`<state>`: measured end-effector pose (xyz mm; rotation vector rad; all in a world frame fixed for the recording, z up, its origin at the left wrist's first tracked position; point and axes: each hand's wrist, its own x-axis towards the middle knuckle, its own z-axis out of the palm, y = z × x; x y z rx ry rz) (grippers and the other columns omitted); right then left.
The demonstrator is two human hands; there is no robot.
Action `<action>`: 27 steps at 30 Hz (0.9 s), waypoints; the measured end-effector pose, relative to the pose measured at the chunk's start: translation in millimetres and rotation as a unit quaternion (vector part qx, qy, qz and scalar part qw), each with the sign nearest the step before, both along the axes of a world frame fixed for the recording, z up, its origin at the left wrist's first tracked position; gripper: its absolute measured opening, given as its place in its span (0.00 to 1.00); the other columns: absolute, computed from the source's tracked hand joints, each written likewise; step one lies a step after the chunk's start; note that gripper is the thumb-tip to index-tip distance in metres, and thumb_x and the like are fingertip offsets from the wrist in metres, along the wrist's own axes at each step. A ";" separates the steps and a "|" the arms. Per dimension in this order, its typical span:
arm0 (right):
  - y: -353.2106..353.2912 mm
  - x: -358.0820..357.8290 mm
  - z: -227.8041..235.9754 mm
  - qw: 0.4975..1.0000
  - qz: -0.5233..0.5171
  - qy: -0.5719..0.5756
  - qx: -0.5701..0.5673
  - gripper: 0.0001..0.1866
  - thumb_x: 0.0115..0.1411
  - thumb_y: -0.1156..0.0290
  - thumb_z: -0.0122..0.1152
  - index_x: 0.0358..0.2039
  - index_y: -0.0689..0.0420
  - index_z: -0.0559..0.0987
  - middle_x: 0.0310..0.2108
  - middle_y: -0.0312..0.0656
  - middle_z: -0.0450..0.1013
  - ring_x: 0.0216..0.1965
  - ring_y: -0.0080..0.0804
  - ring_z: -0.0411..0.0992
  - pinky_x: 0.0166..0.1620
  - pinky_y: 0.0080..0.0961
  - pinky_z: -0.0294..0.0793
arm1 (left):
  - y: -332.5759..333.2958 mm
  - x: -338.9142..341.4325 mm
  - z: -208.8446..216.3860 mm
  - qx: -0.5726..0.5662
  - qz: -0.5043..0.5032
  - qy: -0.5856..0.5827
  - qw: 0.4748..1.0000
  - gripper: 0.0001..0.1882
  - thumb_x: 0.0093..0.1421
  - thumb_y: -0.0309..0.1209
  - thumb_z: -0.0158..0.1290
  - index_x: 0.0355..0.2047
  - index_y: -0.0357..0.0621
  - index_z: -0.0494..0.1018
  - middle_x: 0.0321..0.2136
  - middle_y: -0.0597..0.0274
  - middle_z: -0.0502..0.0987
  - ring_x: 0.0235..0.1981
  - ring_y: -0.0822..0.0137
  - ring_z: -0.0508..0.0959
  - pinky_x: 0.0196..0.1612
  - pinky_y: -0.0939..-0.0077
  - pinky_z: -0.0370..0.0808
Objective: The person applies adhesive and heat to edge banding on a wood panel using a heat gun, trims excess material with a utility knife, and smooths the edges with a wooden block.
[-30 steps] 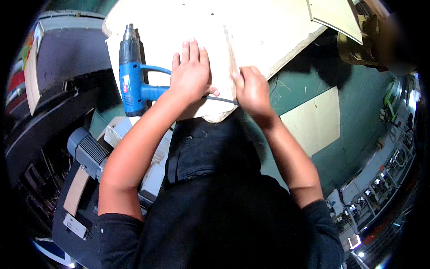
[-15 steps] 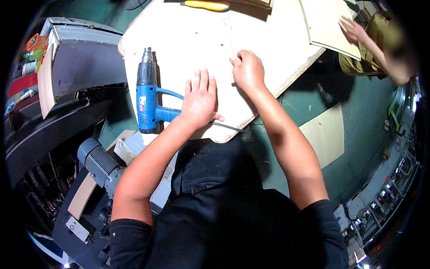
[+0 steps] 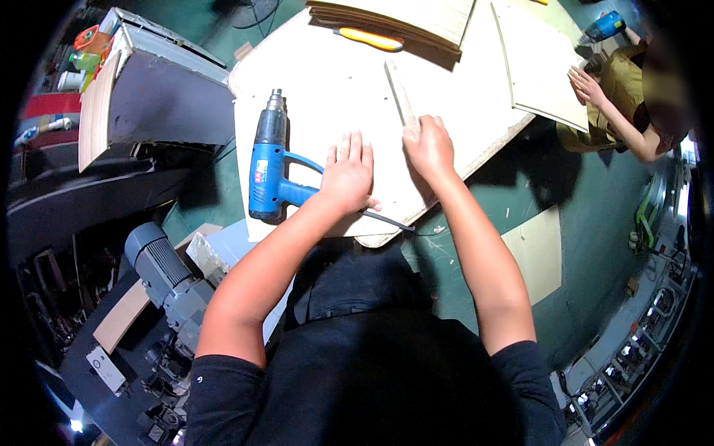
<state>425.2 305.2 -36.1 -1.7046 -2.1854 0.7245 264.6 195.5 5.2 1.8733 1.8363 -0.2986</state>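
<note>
My left hand (image 3: pixel 347 177) lies flat on the pale worktable (image 3: pixel 327 89) with its fingers stretched out, beside the handle of a blue heat gun (image 3: pixel 266 167). The heat gun rests on its side, its dark nozzle end pointing away from me. My right hand (image 3: pixel 430 149) is closed around the near end of a narrow, flat, greyish strip (image 3: pixel 400 91). The strip points away across the tabletop; whether it is wood or a file I cannot tell. Beyond it is an orange-yellow handled tool (image 3: pixel 372 39), probably a utility knife.
Stacked thin boards (image 3: pixel 424 18) lie at the table's far side. At the right, another person's hand (image 3: pixel 587 88) touches a pale panel (image 3: pixel 535 67), near a second blue heat gun (image 3: pixel 606 27). A grey motor (image 3: pixel 160 256) stands at lower left, below a dark cabinet (image 3: pixel 167 104).
The view has shifted, so the table sits lower in the picture and more of the board stack shows. The second heat gun has come into sight. The strip in my right hand shows more clearly.
</note>
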 end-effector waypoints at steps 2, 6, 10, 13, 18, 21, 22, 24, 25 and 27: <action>3.5 17.4 4.4 0.999 -0.006 -0.026 0.039 0.18 0.61 0.61 0.66 0.45 0.61 0.77 0.44 0.54 0.73 0.46 0.57 0.75 0.50 0.50 0.76 | -2.4 -2.0 0.7 0.005 0.004 -0.006 1.000 0.71 0.38 0.57 0.75 0.72 0.28 0.50 0.74 0.30 0.44 0.77 0.39 0.44 0.75 0.43 0.50; 25.9 23.2 19.7 0.994 -0.003 -0.094 0.057 0.21 0.61 0.62 0.66 0.52 0.58 0.76 0.48 0.51 0.72 0.50 0.53 0.73 0.51 0.52 0.73 | -3.5 -6.0 2.6 0.012 -0.003 -0.018 1.000 0.68 0.42 0.57 0.74 0.72 0.29 0.51 0.74 0.29 0.43 0.77 0.38 0.44 0.75 0.42 0.49; 34.0 -16.9 29.1 0.976 0.080 -0.077 0.187 0.27 0.54 0.68 0.70 0.56 0.54 0.77 0.51 0.47 0.72 0.53 0.50 0.69 0.56 0.49 0.68 | -2.7 -12.4 1.0 0.015 -0.013 -0.033 0.999 0.61 0.49 0.55 0.71 0.71 0.29 0.53 0.74 0.29 0.45 0.77 0.38 0.45 0.75 0.42 0.49; 37.3 -65.1 22.8 0.961 0.184 -0.045 0.201 0.26 0.56 0.69 0.68 0.56 0.54 0.77 0.53 0.47 0.72 0.56 0.48 0.69 0.56 0.47 0.67 | -0.6 -23.3 2.8 0.021 -0.050 -0.052 0.997 0.53 0.56 0.53 0.66 0.70 0.29 0.58 0.72 0.24 0.47 0.76 0.35 0.48 0.73 0.40 0.51; 57.0 -127.8 4.2 0.954 0.225 -0.063 0.189 0.21 0.59 0.69 0.62 0.53 0.55 0.80 0.50 0.46 0.73 0.55 0.45 0.70 0.59 0.44 0.65 | 2.9 -42.7 6.4 0.056 -0.097 -0.122 0.986 0.47 0.56 0.52 0.64 0.66 0.28 0.65 0.68 0.16 0.53 0.72 0.28 0.54 0.69 0.35 0.56; 60.9 -137.5 -3.2 0.957 0.243 -0.042 0.152 0.18 0.59 0.70 0.63 0.51 0.56 0.81 0.46 0.46 0.75 0.52 0.45 0.72 0.60 0.44 0.65 | 3.1 -40.6 -3.9 0.043 -0.085 -0.120 0.988 0.45 0.57 0.52 0.64 0.66 0.30 0.66 0.69 0.17 0.51 0.73 0.28 0.52 0.69 0.34 0.54; 60.7 -138.4 -4.3 0.958 0.242 -0.039 0.151 0.19 0.58 0.71 0.63 0.50 0.56 0.81 0.46 0.46 0.75 0.52 0.45 0.71 0.60 0.44 0.65 | 4.6 -39.5 -5.2 0.035 -0.084 -0.112 0.990 0.45 0.58 0.52 0.64 0.66 0.31 0.66 0.69 0.17 0.50 0.73 0.29 0.52 0.69 0.34 0.53; 61.2 -139.7 -4.0 0.959 0.238 -0.030 0.150 0.19 0.56 0.71 0.64 0.50 0.56 0.81 0.47 0.46 0.74 0.53 0.45 0.71 0.60 0.44 0.65 | 6.5 -40.1 -5.1 0.016 -0.103 -0.095 0.990 0.45 0.59 0.54 0.61 0.67 0.33 0.65 0.70 0.19 0.49 0.73 0.28 0.50 0.69 0.32 0.51; 61.0 -141.1 -2.1 0.960 0.236 -0.039 0.143 0.19 0.57 0.72 0.63 0.51 0.55 0.81 0.47 0.46 0.74 0.53 0.45 0.71 0.60 0.45 0.65 | 7.9 -40.5 -4.6 0.010 -0.110 -0.091 0.990 0.45 0.60 0.55 0.60 0.67 0.33 0.64 0.70 0.20 0.49 0.73 0.28 0.50 0.69 0.31 0.51; 59.1 -146.7 2.4 0.963 0.229 -0.057 0.130 0.20 0.58 0.73 0.62 0.52 0.54 0.81 0.48 0.46 0.74 0.53 0.46 0.71 0.60 0.45 0.66 | 11.9 -42.2 -1.7 -0.011 -0.122 -0.088 0.989 0.46 0.61 0.56 0.59 0.68 0.34 0.63 0.71 0.21 0.49 0.73 0.28 0.49 0.69 0.31 0.51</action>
